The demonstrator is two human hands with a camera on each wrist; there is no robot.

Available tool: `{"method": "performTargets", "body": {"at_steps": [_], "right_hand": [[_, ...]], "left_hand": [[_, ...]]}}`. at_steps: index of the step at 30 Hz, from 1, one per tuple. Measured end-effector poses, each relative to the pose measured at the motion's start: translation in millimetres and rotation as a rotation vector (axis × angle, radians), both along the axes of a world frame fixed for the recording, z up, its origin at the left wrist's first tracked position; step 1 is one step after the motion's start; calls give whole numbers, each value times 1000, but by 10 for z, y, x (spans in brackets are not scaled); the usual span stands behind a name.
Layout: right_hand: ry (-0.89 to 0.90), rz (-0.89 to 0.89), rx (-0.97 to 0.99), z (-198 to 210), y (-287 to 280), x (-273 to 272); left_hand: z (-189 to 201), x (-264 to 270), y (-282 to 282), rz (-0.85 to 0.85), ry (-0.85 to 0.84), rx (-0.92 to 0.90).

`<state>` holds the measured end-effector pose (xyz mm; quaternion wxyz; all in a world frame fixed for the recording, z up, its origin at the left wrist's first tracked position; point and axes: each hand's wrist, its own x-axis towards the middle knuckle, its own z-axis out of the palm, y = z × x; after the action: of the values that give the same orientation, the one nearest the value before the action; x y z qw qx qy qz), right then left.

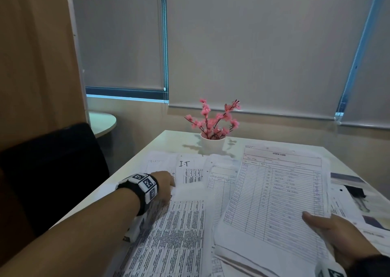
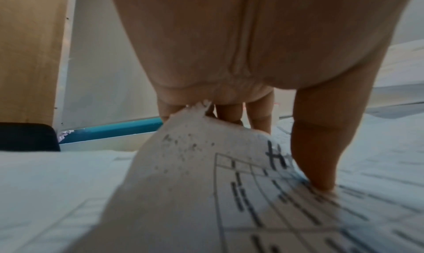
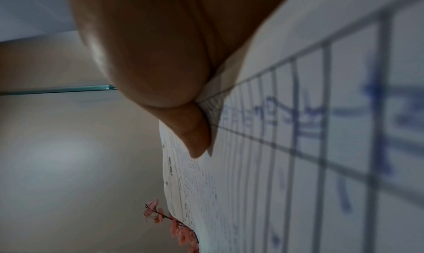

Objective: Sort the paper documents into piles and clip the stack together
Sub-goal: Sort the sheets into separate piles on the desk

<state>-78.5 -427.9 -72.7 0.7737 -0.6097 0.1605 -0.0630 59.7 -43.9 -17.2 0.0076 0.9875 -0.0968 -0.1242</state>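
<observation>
My right hand [image 1: 329,234] grips a thick stack of ruled "STOCK CARD" sheets [image 1: 274,192] by its near right edge and holds it tilted above the table. The thumb [image 3: 188,130] lies on top of the stack [image 3: 298,148]; the fingers are hidden beneath. My left hand [image 1: 166,184] is at the far left corner of a densely printed table sheet [image 1: 179,234]. In the left wrist view that sheet [image 2: 206,184] curls up against the fingers [image 2: 229,115] while the thumb [image 2: 316,157] presses on its face. A sheet marked "I.T" [image 1: 190,171] lies just beyond.
More loose forms [image 1: 221,184] cover the white table [image 1: 168,137]. A white pot of pink flowers [image 1: 212,146] stands at the far edge. Newspapers or magazines [image 1: 348,184] lie at the right. A black chair [image 1: 52,171] is left of the table.
</observation>
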Motion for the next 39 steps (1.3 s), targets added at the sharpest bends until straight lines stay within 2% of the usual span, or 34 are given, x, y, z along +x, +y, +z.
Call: {"method": "performTargets", "body": {"at_steps": [7,11,17,21,27,29,33,39], "right_hand": [[-21,16,-34,11,35,-24],[-24,11,-50,16,65,-31],[-17,30,-60,88,102,-77],[-84,10,-95,264,192,-156],[-295,-279,-211,703,168,-236],[-319,-291,-241,785,222,-220],[-333,-137,-333,926,535,-182],[-359,127,-450,1120,998,-191]], "left_hand": [[29,9,78,111,4,32],[64,-24,98,80,-89,37],[137,-47,148,16,-107,-28],[389,-177,178,-50,-135,-49],[1009,-469,228,-122,-174,-127],[1207,-563,199,-146,-209,-153],[1490,-686,59,-170,-324,-265],[1821,-883,-166,-299,-545,-446]]}}
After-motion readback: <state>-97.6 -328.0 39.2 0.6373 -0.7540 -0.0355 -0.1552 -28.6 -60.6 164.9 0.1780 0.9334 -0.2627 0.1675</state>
